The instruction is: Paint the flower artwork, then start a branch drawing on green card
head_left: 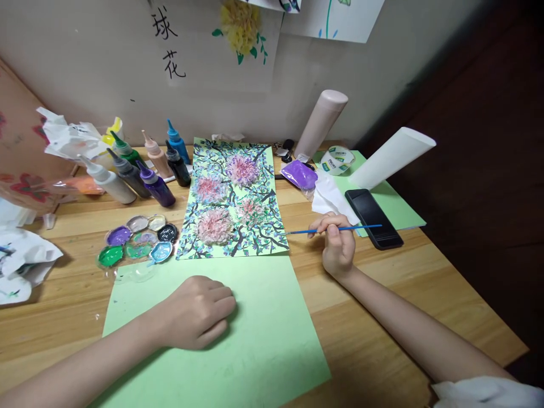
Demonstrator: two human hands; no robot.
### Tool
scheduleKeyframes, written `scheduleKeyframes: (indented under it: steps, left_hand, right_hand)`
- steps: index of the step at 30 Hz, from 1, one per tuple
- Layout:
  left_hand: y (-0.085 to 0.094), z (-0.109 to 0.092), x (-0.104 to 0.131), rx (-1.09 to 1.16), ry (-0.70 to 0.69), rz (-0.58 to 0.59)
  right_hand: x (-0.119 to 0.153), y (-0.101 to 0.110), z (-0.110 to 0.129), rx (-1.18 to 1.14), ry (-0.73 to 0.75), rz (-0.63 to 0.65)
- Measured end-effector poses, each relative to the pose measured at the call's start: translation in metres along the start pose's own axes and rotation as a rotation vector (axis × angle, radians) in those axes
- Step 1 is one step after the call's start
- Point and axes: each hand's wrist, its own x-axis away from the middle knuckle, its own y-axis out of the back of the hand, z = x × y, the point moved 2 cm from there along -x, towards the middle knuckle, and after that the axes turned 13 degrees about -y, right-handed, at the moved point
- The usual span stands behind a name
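My right hand point(338, 243) pinches a thin blue paintbrush point(361, 227), held nearly level with its tip at the right edge of the painted picture point(272, 170). Dark branches, small blue and purple leaves and several raised, fluffy pink flowers point(215, 225) cover that picture. My left hand point(199, 311) rests closed, palm down, on a plain light green sheet point(263, 351) in front of the picture; its curled fingers show nothing in them. Left of the picture lies a flower-shaped paint palette point(138, 249) with purple, green, black, light blue and pale paints in its wells.
Several paint bottles point(157, 187) stand behind the palette. Crumpled tissues point(25, 260) lie at the left. On the right are a black phone point(374, 218), a roll of tape point(337, 161), a purple packet point(300, 174), a white tube point(393, 156) and a pinkish bottle point(321, 124).
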Motion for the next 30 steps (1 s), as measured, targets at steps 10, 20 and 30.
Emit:
scheduleKeyframes:
  steps: [10, 20, 30]
  left_hand:
    - [-0.0021, 0.002, 0.0003, 0.014, -0.003, 0.01]
    - [-0.0007, 0.0015, -0.0001, 0.011, -0.006, 0.002]
    - [0.0003, 0.001, -0.0007, 0.015, -0.007, 0.004]
  right_hand:
    - [-0.0018, 0.0011, 0.0031, -0.083, 0.059, -0.075]
    - [-0.0018, 0.0014, 0.0018, -0.134, -0.012, -0.048]
    - [-0.0042, 0.0032, -0.0003, -0.102, -0.037, -0.103]
